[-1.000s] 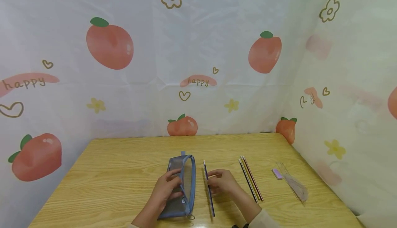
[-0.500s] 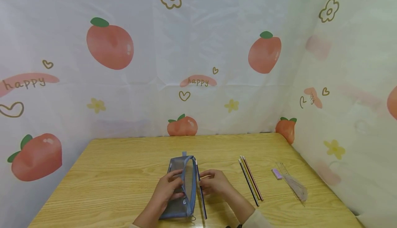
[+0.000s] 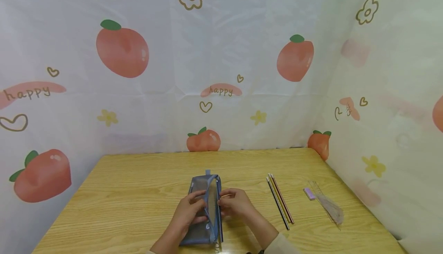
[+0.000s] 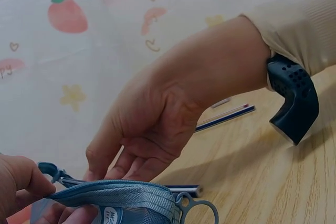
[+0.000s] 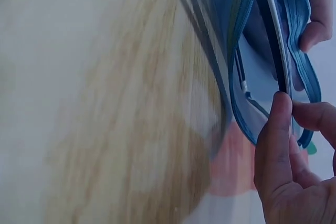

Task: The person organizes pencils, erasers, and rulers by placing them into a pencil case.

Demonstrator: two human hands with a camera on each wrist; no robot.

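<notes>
Pencil case [image 3: 197, 235] sits before me on the table [image 3: 121, 192] in the head view; my left hand [image 3: 187, 211] grips its edge and my right hand [image 3: 238, 203] pinches a dark pencil [image 3: 222, 231] at its opening. Three loose pencils [image 3: 282, 199] lie to the right, then an eraser [image 3: 309, 193]. Left wrist view: my left thumb and finger pinch the zippered rim above a white label [image 4: 112, 217]. Right wrist view: the pencil runs along the open mouth, though I can't quite tell how far inside.
</notes>
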